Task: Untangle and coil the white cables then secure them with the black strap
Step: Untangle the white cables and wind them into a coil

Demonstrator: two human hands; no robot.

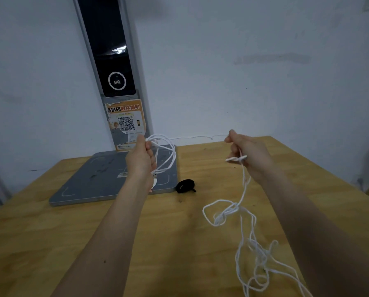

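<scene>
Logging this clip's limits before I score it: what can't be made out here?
- Head view: tangle runs off the bottom edge.
- Left hand covers how the coil is gripped.
- Right hand's curled fingers hide the cable inside.
- Strap: too small and dark to tell its fastening.

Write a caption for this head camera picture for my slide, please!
Left hand holds coiled white cable; right hand pulls the tangled rest, black strap waiting.

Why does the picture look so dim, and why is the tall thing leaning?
Head view: the light is dull, with soft shadows on the wooden table; the wide lens makes the tall grey kiosk post look tilted; glare shines on its black panel; the tangled white cable near the bottom edge looks blurry.
</scene>
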